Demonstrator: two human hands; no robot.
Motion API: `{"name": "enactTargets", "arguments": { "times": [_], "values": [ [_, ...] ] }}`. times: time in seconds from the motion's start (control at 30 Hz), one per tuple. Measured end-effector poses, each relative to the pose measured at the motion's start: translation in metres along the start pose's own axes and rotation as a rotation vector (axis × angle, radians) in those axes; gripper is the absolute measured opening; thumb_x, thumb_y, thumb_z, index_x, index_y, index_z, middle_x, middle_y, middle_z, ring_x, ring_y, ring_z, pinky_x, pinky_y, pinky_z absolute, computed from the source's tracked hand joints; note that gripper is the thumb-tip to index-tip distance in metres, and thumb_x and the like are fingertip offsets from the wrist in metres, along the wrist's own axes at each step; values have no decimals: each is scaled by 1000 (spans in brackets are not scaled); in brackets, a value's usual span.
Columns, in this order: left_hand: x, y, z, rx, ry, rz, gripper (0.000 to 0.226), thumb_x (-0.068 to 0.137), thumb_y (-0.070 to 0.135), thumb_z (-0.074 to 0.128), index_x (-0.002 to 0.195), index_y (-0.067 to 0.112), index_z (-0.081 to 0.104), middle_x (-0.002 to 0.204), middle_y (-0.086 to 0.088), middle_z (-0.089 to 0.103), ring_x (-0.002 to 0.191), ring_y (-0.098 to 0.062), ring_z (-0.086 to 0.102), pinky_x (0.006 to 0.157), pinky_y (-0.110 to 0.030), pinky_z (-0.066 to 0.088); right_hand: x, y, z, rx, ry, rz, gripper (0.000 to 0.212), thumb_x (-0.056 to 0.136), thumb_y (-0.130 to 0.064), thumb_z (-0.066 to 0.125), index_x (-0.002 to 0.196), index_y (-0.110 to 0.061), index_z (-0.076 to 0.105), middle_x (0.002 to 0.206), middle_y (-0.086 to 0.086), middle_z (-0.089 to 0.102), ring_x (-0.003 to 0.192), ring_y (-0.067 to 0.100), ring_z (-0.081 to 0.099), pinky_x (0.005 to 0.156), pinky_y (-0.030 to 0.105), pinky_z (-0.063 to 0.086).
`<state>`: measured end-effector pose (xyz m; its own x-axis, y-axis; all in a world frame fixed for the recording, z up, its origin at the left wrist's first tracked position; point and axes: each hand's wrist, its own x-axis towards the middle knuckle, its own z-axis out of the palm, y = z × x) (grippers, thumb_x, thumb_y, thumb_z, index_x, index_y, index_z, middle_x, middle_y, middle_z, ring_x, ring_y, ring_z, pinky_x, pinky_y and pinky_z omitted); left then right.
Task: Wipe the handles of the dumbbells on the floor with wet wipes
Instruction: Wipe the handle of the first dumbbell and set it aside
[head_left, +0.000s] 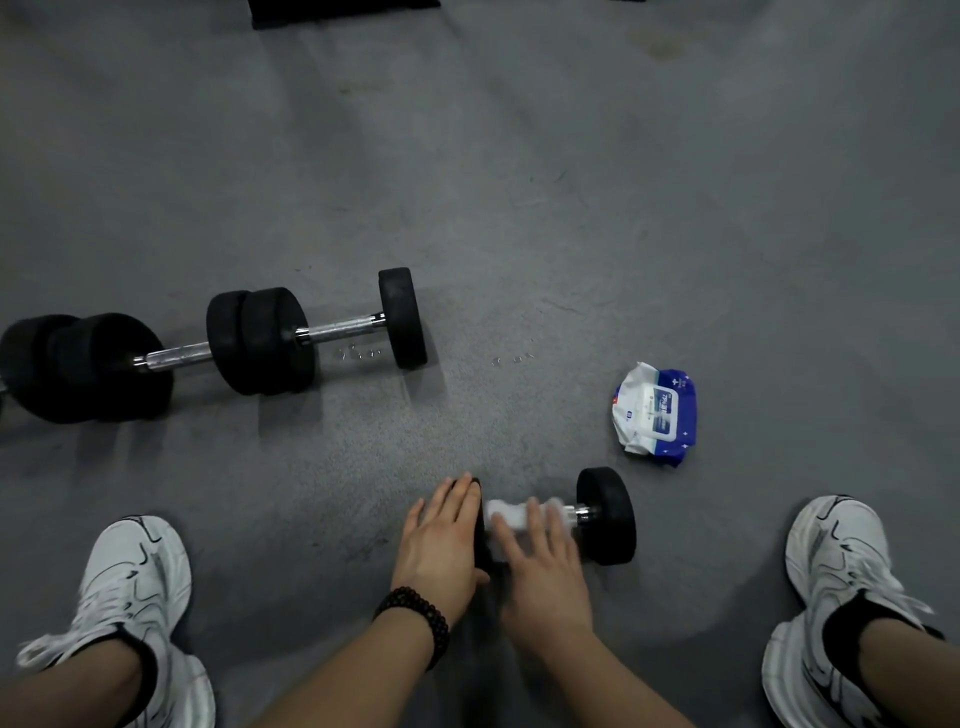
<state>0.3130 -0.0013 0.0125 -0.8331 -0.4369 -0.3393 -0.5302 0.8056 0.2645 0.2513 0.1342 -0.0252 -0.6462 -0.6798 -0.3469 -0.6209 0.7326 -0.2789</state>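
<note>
A small black dumbbell (607, 514) lies on the grey floor between my feet. My left hand (441, 540) lies flat over its left weight, which is mostly hidden. My right hand (540, 556) holds a white wet wipe (511, 514) wrapped around the handle; the hand is blurred. Only a short chrome stub of the handle shows by the right weight. Two more black dumbbells lie farther left: the nearer one (317, 332) with a bare chrome handle, and another (88, 364) at the left edge.
A blue and white pack of wet wipes (655, 413) lies on the floor to the right, beyond the small dumbbell. My white shoes stand at the lower left (140, 587) and lower right (841, 577). A dark mat edge (343, 10) shows at the top.
</note>
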Motion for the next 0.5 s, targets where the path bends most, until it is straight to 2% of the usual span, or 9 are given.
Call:
{"name": "enactTargets", "arguments": {
  "times": [0.07, 0.1, 0.2, 0.27, 0.33, 0.37, 0.4, 0.47, 0.5],
  "values": [
    [-2, 0, 1, -3, 5, 3, 106, 84, 39, 74, 158, 23, 0, 165, 9, -7, 151, -11, -8, 122, -38, -2, -1, 1, 3, -38, 38, -41, 87, 78, -42, 59, 154, -39, 15, 163, 8, 0, 151, 34, 1, 118, 43, 0],
    [-3, -1, 2, 0, 9, 9, 106, 84, 39, 75, 158, 23, 0, 165, 9, -6, 151, -12, -8, 123, -37, -1, -1, 2, 1, -19, 66, 36, 90, 77, -41, 59, 155, -36, 15, 164, 8, 2, 151, 33, 5, 118, 44, 4],
    [-5, -2, 5, 4, 29, 27, 106, 83, 40, 75, 158, 22, 2, 165, 9, -3, 151, -12, -6, 123, -36, 3, 0, 4, 0, 24, 18, 247, 93, 84, -40, 52, 156, -28, -6, 163, 11, -15, 149, 33, -16, 119, 45, -2],
    [-5, -1, 4, 4, 44, 39, 104, 83, 40, 75, 158, 21, 5, 166, 8, 0, 151, -13, -5, 122, -35, 6, 1, -4, 2, 35, 20, 137, 92, 83, -45, 54, 156, -31, 0, 164, 12, -9, 148, 33, -18, 117, 43, -10],
    [-6, 1, 3, -4, 58, 51, 102, 81, 37, 78, 157, 21, 11, 165, 7, 5, 151, -14, -1, 121, -35, 9, 0, -3, 8, -9, 13, -13, 90, 78, -47, 60, 154, -36, 12, 164, 11, 12, 149, 30, -6, 118, 43, -4],
    [-6, 1, 2, -7, 59, 60, 102, 79, 36, 79, 156, 21, 14, 164, 7, 7, 151, -15, 1, 121, -35, 11, -1, -2, 7, -29, 24, -11, 91, 76, -47, 62, 153, -37, 15, 163, 10, 17, 149, 29, 1, 117, 43, 1],
    [-7, 1, 1, -7, 56, 70, 102, 77, 36, 81, 155, 21, 16, 163, 6, 8, 151, -15, 2, 121, -35, 12, -1, 1, 8, -48, 43, 32, 93, 78, -45, 61, 154, -37, 9, 164, 10, 12, 150, 30, 0, 118, 43, 2],
    [-7, 0, 2, 0, 57, 83, 103, 76, 36, 82, 154, 21, 17, 163, 6, 8, 151, -15, 1, 120, -35, 14, -3, 4, 4, -29, 10, 173, 94, 85, -43, 54, 154, -35, -9, 164, 9, -13, 149, 31, -15, 118, 45, -5],
    [-6, 0, 3, -5, 54, 85, 103, 77, 36, 81, 154, 21, 16, 164, 5, 6, 151, -15, 0, 120, -35, 14, -3, 3, 2, -12, -1, 195, 93, 86, -43, 52, 154, -35, -11, 163, 10, -19, 148, 32, -20, 118, 45, -6]
  ]
}}
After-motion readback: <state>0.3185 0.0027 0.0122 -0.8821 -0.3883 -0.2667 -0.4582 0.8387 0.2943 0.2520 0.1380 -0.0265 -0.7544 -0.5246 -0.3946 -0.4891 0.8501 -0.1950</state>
